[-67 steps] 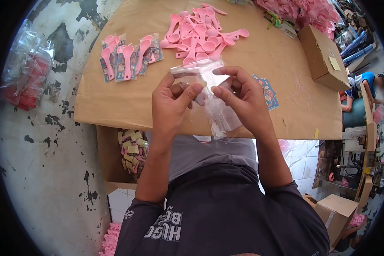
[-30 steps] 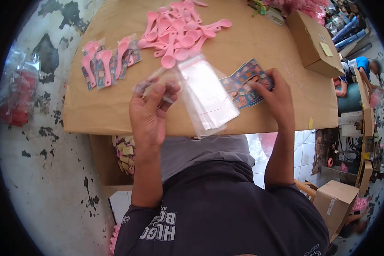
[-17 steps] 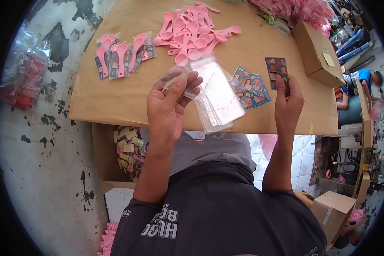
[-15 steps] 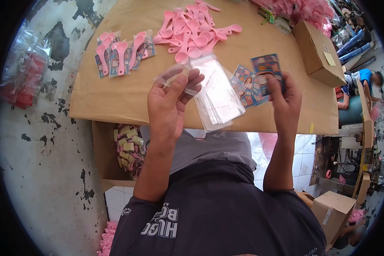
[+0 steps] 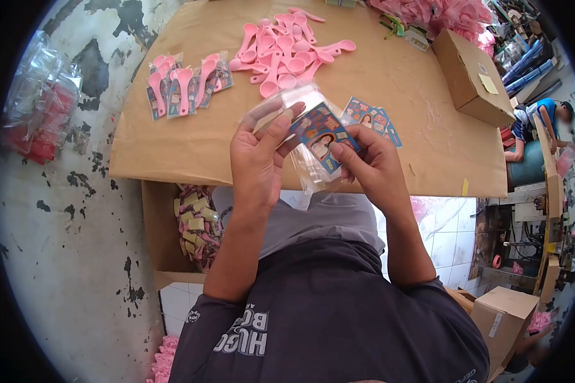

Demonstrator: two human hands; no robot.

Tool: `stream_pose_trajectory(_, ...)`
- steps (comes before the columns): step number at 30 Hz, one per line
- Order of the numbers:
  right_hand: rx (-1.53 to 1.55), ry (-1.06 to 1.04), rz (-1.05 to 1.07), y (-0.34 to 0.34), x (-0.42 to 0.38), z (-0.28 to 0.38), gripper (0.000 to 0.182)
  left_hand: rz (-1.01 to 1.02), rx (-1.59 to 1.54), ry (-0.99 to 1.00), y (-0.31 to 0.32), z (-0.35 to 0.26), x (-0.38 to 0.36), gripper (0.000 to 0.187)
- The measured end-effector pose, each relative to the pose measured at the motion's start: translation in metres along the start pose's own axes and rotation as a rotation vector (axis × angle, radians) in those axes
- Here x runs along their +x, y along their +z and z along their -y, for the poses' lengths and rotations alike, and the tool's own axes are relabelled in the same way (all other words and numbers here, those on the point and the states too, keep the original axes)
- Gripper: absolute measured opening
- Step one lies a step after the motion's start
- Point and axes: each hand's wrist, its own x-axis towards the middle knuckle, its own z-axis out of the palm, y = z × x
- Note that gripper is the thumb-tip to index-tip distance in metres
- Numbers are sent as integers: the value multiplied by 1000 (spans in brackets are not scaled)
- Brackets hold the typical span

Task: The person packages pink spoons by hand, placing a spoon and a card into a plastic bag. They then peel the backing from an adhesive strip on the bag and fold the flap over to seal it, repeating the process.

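My left hand [image 5: 262,150] pinches a clear plastic bag [image 5: 259,112] over the table's front part. In my right hand [image 5: 370,156] is a blue printed card [image 5: 324,138], tilted, its left edge at the fingertips of my left hand and the bag's opening. Whether the card's edge is inside the bag is unclear. Beneath both hands lies a stack of clear bags [image 5: 310,167], partly covered. More printed cards [image 5: 368,117] lie just behind my right hand. A pile of pink spoons [image 5: 287,54] rests farther back.
Bagged spoons with cards [image 5: 184,86] lie at the table's left. A cardboard box [image 5: 473,80] and pink bundles [image 5: 434,18] are at the back right. Below the table's left edge, an open box holds packed items [image 5: 198,223]. Another person [image 5: 536,124] is at far right.
My right hand has moved left with the card, bringing it to the bag in my left hand. The view has shifted slightly.
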Motion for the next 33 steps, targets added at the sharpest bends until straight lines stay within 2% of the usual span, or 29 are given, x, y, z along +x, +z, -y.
stream_pose_trajectory(4,-41,124,115,-2,-5,5,20,-13,2,-12,1,2,-6,33)
stream_pose_trajectory(8,29,56,140,-3,1,2,19,37,57,-18,-3,3,-8,33)
stream_pose_trajectory(10,191,7,16,0,2,2,19,38,54,-7,0,1,-8,33)
stream_pose_trajectory(13,218,35,-5,-2,1,-1,20,40,43,-7,1,5,-8,32)
stream_pose_trajectory(17,150,-22,-4,8,2,-1,20,76,26,-5,10,17,-14,30)
stream_pose_trajectory(20,176,-89,-58,20,6,1,20,91,10,26,6,20,-15,29)
stream_pose_trajectory(22,57,-142,-183,27,7,-1,19,107,83,41,5,16,-18,28)
stream_pose_trajectory(23,55,-146,-175,30,7,-2,19,103,80,49,5,14,-20,28)
stream_pose_trajectory(25,198,-84,-140,36,8,-2,18,96,98,47,6,10,-21,44)
stream_pose_trajectory(28,365,-26,-71,42,8,-6,16,126,60,72,4,4,-19,53)
stream_pose_trajectory(33,348,14,-32,54,4,-12,15,164,-38,140,4,-12,-16,61)
